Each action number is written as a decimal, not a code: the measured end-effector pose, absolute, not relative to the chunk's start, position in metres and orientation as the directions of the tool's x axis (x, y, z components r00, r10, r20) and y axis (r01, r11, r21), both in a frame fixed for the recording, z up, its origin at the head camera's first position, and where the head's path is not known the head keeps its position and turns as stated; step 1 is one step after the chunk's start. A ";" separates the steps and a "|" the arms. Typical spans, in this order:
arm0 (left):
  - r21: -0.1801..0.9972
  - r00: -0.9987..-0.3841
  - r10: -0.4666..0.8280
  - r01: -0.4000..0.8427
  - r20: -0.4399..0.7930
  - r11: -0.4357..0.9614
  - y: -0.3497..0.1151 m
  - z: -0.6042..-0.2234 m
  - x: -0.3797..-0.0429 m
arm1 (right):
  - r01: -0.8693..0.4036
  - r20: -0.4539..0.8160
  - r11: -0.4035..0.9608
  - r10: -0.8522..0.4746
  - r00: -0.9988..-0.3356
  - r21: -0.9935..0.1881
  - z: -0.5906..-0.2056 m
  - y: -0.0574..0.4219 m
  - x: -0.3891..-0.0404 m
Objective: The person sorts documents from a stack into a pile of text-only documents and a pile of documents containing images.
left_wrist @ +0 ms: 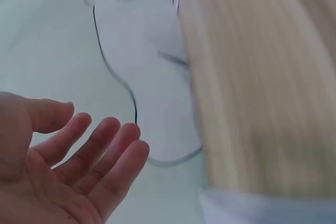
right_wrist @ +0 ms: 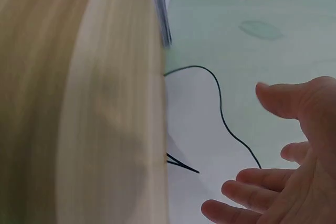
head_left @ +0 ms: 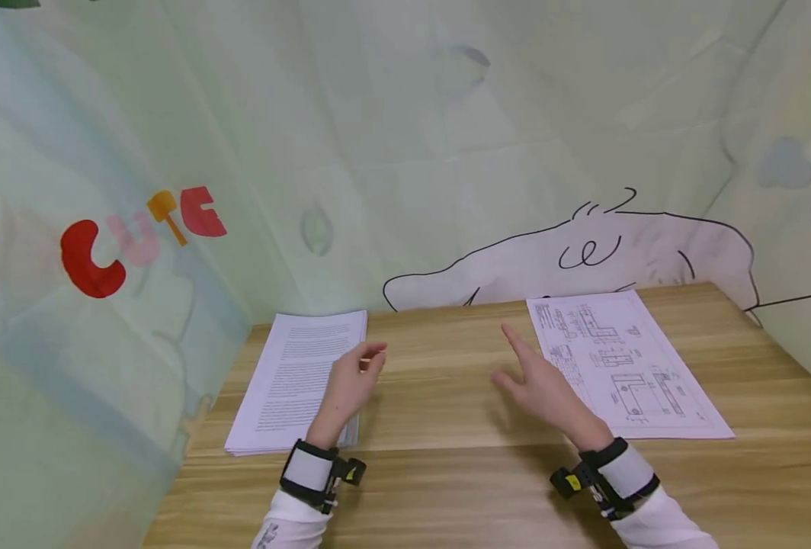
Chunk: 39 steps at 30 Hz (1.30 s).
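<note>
On the left of the table lies a stack of printed paper [head_left: 302, 374], its top sheet full of text lines. My left hand [head_left: 351, 385] hovers over the stack's right side, fingers relaxed and slightly bent, with nothing in them. To the right, a sheet with technical drawings [head_left: 628, 366] lies flat near the back edge. My right hand [head_left: 549, 385] is in the air by that sheet's left edge, fingers extended and thumb apart, holding nothing. Both wrist views show the palms bare, the left hand [left_wrist: 79, 166] and the right hand [right_wrist: 283, 171] alike.
The wooden table [head_left: 447, 412] stretches between the two papers. Behind it hangs a pale green printed cloth [head_left: 378, 152] with a cartoon outline and coloured letters; it also runs along the left side. Each wrist wears a strap with a small camera [head_left: 354, 471].
</note>
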<state>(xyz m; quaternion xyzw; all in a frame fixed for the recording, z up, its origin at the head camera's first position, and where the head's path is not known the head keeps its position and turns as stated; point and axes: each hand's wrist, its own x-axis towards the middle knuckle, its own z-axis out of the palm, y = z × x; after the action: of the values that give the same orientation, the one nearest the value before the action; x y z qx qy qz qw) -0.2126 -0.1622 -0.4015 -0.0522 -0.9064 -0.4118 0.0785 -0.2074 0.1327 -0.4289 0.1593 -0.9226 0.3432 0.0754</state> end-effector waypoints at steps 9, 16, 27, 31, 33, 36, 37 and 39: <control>0.615 -0.973 -0.032 0.118 0.228 0.780 -0.228 -0.395 -0.223 | -0.407 0.253 0.706 -0.319 -0.913 -0.580 -0.438 0.103 -0.211; 0.551 -0.992 -0.063 0.007 0.108 0.834 -0.272 -0.405 -0.226 | -0.361 0.169 0.690 -0.332 -0.928 -0.628 -0.451 0.074 -0.214; 0.473 -0.986 -0.153 -0.164 -0.062 0.866 -0.310 -0.426 -0.224 | -0.227 0.047 0.459 -0.371 -0.928 -0.859 -0.462 0.034 -0.216; 0.433 -0.979 -0.174 -0.202 -0.105 0.879 -0.319 -0.436 -0.226 | -0.110 -0.032 0.365 -0.361 -0.932 -0.924 -0.467 0.019 -0.221; 0.401 -0.976 -0.175 -0.214 -0.132 0.891 -0.322 -0.439 -0.227 | -0.062 -0.069 0.327 -0.374 -0.925 -0.943 -0.469 0.010 -0.222; 0.371 -0.973 -0.170 -0.217 -0.156 0.903 -0.323 -0.442 -0.227 | -0.026 -0.100 0.287 -0.415 -0.904 -0.958 -0.471 -0.006 -0.222; 0.365 -0.970 -0.174 -0.225 -0.167 0.903 -0.323 -0.443 -0.228 | -0.015 -0.108 0.271 -0.433 -0.895 -0.963 -0.471 -0.011 -0.222; 0.354 -0.965 -0.184 -0.241 -0.186 0.904 -0.322 -0.443 -0.229 | 0.001 -0.118 0.245 -0.463 -0.878 -0.970 -0.472 -0.021 -0.221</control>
<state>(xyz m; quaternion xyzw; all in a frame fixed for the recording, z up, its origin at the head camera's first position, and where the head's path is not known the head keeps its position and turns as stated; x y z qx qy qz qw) -0.2285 -0.3215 -0.4429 0.1092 -0.9728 -0.1905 -0.0740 -0.2212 -0.0212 -0.4720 0.1511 -0.7645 0.5956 -0.1949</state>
